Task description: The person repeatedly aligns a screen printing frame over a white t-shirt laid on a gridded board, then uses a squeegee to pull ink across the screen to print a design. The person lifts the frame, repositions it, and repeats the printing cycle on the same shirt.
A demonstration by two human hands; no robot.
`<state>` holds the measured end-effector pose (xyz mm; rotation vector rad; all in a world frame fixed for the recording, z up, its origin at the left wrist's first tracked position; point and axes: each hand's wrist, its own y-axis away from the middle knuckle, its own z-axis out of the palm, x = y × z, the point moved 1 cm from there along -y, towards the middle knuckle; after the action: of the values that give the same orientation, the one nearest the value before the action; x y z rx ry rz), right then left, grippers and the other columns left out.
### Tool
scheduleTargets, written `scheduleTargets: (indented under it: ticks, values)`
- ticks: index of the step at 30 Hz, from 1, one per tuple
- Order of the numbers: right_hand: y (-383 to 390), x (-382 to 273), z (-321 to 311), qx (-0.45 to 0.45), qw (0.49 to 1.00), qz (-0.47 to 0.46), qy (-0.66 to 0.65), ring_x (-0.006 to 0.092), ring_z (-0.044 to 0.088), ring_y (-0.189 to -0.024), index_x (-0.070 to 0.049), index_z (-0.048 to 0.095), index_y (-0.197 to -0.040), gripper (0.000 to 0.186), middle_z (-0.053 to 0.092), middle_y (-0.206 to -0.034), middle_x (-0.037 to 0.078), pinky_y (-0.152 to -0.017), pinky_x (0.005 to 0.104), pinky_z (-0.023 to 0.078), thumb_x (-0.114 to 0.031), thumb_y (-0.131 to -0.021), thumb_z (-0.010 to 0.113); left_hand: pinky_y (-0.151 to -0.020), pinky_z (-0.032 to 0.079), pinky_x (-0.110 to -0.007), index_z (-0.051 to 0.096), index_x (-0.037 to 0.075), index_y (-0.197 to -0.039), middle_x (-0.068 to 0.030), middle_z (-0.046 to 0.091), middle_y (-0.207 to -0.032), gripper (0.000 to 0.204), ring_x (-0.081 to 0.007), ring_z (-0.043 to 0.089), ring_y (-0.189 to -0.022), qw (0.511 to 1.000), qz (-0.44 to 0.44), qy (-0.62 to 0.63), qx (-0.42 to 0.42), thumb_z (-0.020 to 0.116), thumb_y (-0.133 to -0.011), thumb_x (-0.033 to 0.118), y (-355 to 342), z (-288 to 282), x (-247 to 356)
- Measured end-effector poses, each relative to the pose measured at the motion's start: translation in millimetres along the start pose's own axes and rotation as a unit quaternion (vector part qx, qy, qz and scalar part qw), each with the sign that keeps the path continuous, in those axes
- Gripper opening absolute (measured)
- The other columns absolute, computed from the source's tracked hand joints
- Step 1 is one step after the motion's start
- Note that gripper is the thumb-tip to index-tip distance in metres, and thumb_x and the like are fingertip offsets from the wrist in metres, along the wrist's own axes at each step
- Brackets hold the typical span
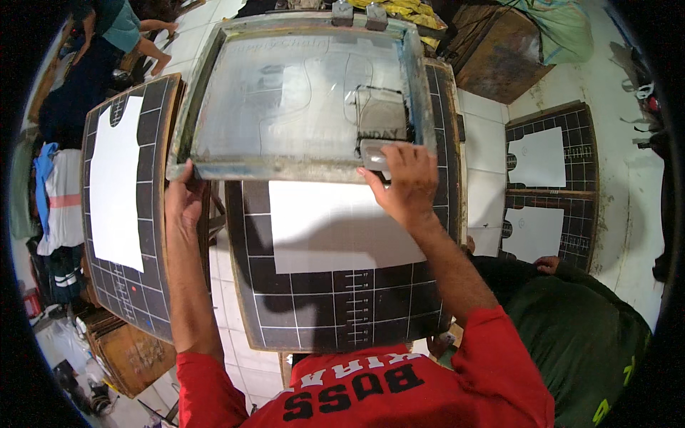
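A screen-printing frame (275, 172), with pale mesh and worn, stained edges, is raised at an angle above the middle black board (307, 314). At its near left corner my left hand (184, 200) grips the edge, thumb up on the rim and the other fingers mostly hidden. My right hand (410, 178) is closed on a small, pale squeegee (374, 153) at the near right of the mesh, beside a dark-outlined print area (382, 114). Under the frame, a white sheet (321, 235) lies on the gridded board, partly in shadow.
On the left stands another gridded board (153, 207) with a white cut piece (114, 192). Two more boards (581, 160) with white pieces are at the right. Someone in dark green (571, 335) is close on my right; another person's legs (153, 50) show far left.
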<state>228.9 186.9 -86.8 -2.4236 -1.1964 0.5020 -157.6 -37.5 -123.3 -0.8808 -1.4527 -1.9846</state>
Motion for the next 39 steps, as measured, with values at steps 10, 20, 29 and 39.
scheduleTargets:
  ticks: [10, 20, 29, 39]
  values:
    - [-164, 22, -111, 0.208, 0.969, -0.069, 0.117, 0.0249, 0.065, -0.067, -0.011, 0.070, -0.083, 0.045, 0.064, -0.072, 0.005, -0.059, 0.0417, 0.054, -0.055, -0.081, 0.082, -0.091, 0.058, -0.037, 0.023, -0.008, -0.157, -0.0198, 0.071, -0.119, 0.084, -0.0273, 0.073, -0.104, 0.889, 0.394, -0.205, -0.116, 0.071, -0.100, 0.031, 48, -14, 124]
    - [-230, 3, -166, 0.123, 0.987, 0.076, 0.070, 0.0407, 0.071, -0.087, -0.004, 0.075, -0.086, 0.058, 0.072, -0.085, 0.024, -0.079, 0.0507, 0.054, -0.061, -0.086, 0.068, -0.121, 0.030, -0.057, 0.049, 0.011, -0.155, -0.0247, 0.035, -0.164, 0.049, -0.0459, 0.035, -0.149, 0.531, 0.396, -0.744, 0.091, 0.049, -0.109, 0.029, 151, -387, -69]
    - [-282, 48, -170, 0.030, 0.986, 0.114, 0.114, 0.0382, 0.064, -0.124, -0.010, 0.068, -0.136, 0.094, 0.067, -0.134, 0.021, -0.105, 0.0507, 0.049, -0.086, -0.083, 0.053, -0.119, 0.036, -0.055, 0.049, 0.023, -0.155, -0.0227, 0.041, -0.160, 0.059, -0.0485, 0.039, -0.145, 0.526, 0.374, -0.764, 0.002, 0.067, -0.099, 0.027, 186, -416, -53]
    - [-298, 56, -177, -0.011, 0.985, 0.136, 0.103, 0.0380, 0.063, -0.124, -0.006, 0.063, -0.141, 0.099, 0.066, -0.136, 0.021, -0.106, 0.0522, 0.047, -0.086, -0.084, 0.052, -0.098, 0.057, -0.050, 0.031, 0.024, -0.163, -0.0215, 0.049, -0.153, 0.082, -0.0497, 0.051, -0.136, 0.451, 0.271, -0.850, -0.029, 0.063, -0.089, 0.010, 227, -349, 1]
